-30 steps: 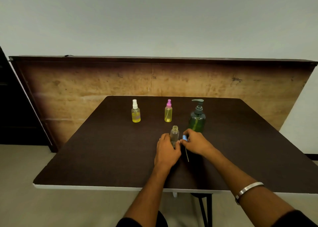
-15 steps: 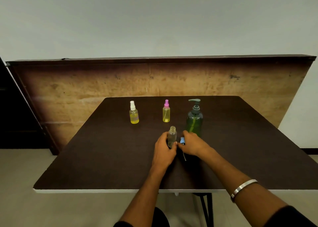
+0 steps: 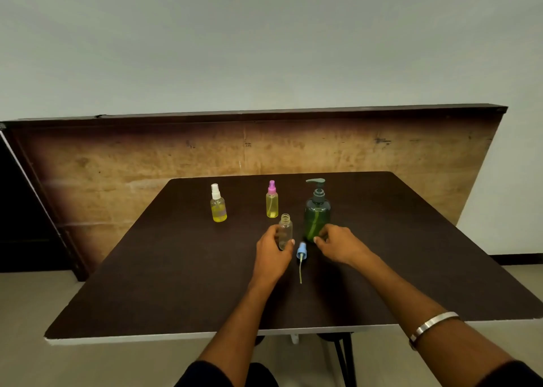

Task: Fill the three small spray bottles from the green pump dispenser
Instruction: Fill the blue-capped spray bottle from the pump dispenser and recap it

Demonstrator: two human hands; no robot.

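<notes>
Centre frame: our left hand grips the open bottle; right hand, loosely curled, holds nothing, cap down. Next: bottle under pump, w/ a press.

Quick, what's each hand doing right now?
Left hand: grips the empty bottle.
Right hand: holds nothing, fingers loosely curled beside the green dispenser; the blue spray cap lies on the table.
</notes>
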